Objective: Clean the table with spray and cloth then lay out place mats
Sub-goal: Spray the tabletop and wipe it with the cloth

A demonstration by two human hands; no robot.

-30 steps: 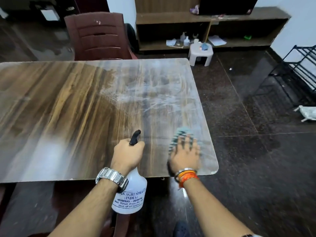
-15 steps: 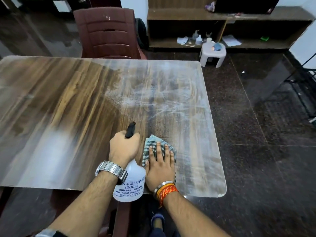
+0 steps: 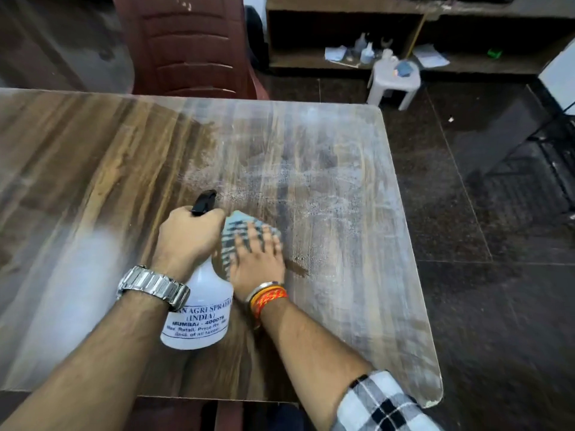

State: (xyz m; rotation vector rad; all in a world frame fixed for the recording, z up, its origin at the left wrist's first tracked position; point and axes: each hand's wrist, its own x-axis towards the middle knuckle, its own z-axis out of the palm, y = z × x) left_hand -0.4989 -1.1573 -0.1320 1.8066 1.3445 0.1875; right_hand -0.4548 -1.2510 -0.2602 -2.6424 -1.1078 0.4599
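Note:
My left hand grips the neck of a white spray bottle with a black nozzle, held above the wooden table. Right beside it, my right hand lies flat with straight fingers on a checked grey cloth, pressing it onto the tabletop. The right half of the table is covered with whitish spray droplets and wipe streaks. No place mats are in view.
A maroon plastic chair stands at the table's far side. On the dark tiled floor to the right sits a small white stool before a low wooden shelf holding bottles and papers. A black rack is at far right.
My right hand with the cloth has slid left from the table's near right corner to just beside the spray bottle, then a little farther from me. The view has moved closer over the table.

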